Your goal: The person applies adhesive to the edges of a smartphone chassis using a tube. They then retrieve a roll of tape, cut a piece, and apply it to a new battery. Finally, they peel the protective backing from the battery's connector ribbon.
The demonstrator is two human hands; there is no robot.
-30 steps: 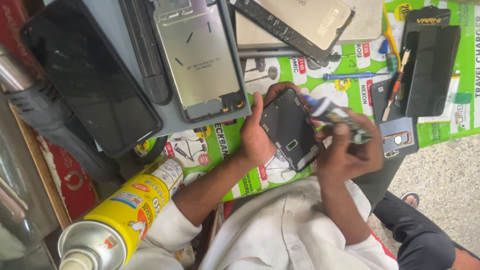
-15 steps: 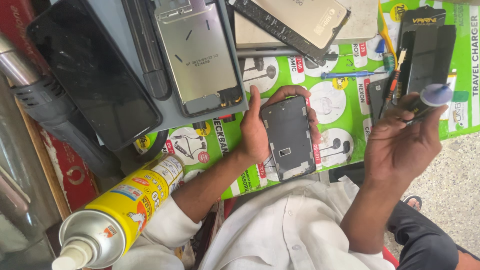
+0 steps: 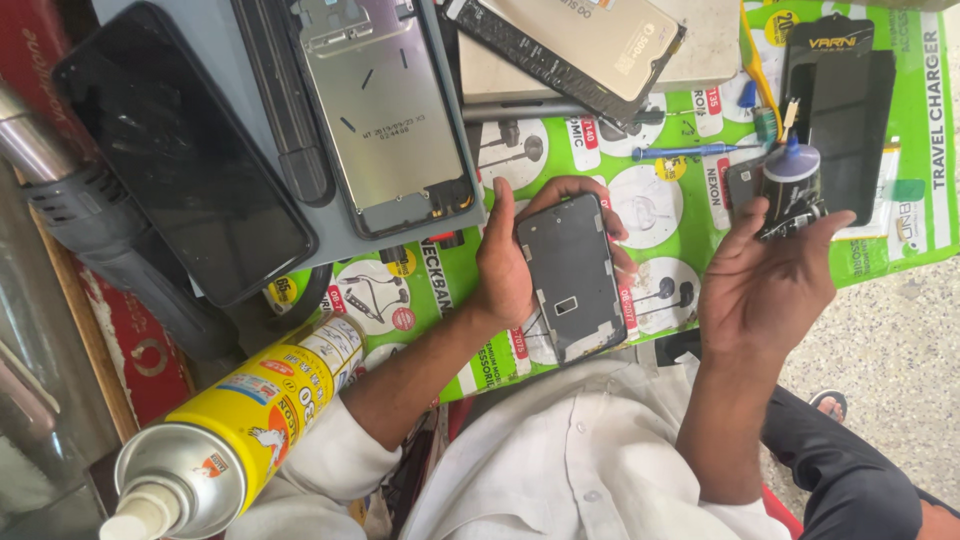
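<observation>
My left hand (image 3: 505, 265) grips a dark phone screen panel (image 3: 573, 275) by its long edges, inner side up, over the green printed mat (image 3: 680, 220). My right hand (image 3: 765, 285) is raised to the right of it, fingers curled around a small dark bottle with a blue cap (image 3: 792, 185). The two hands are apart. My white sleeves and shirt fill the lower middle.
A grey tray (image 3: 240, 60) at top left bears a black phone (image 3: 180, 150) and a silver phone frame (image 3: 385, 105). A yellow spray can (image 3: 240, 420) lies at lower left. A blue screwdriver (image 3: 685, 152), a black phone (image 3: 850, 110) and stacked panels (image 3: 580, 45) lie beyond.
My right hand left the screen panel, swung right and up, and now holds the blue-capped bottle. My left hand kept the panel, turning it more upright.
</observation>
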